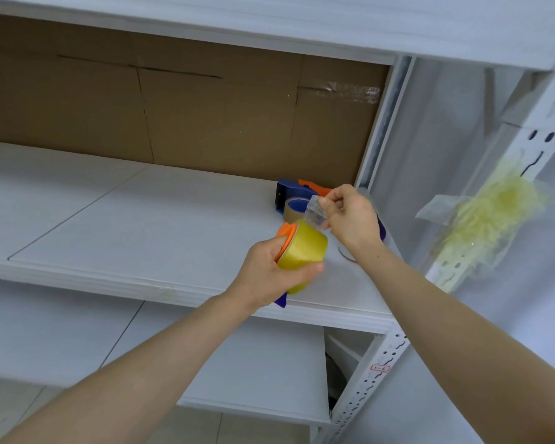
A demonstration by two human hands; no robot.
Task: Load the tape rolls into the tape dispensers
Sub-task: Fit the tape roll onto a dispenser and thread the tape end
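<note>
My left hand (269,274) grips a yellow tape roll (303,248) mounted on an orange and blue tape dispenser (284,232), held above the white shelf (141,219). Only the dispenser's orange hub and a blue tip under my hand show. My right hand (353,216) pinches the clear free end of the tape (314,209), lifted off the roll. Behind my right hand a second blue and orange dispenser (289,190) lies on the shelf with a brownish tape roll (290,211) in it, partly hidden.
Brown cardboard (173,107) lines the back of the shelf. A white perforated upright (375,373) stands at the right front corner. A clump of used yellowish tape (494,213) sticks on another upright at the right. A lower shelf (205,357) sits beneath.
</note>
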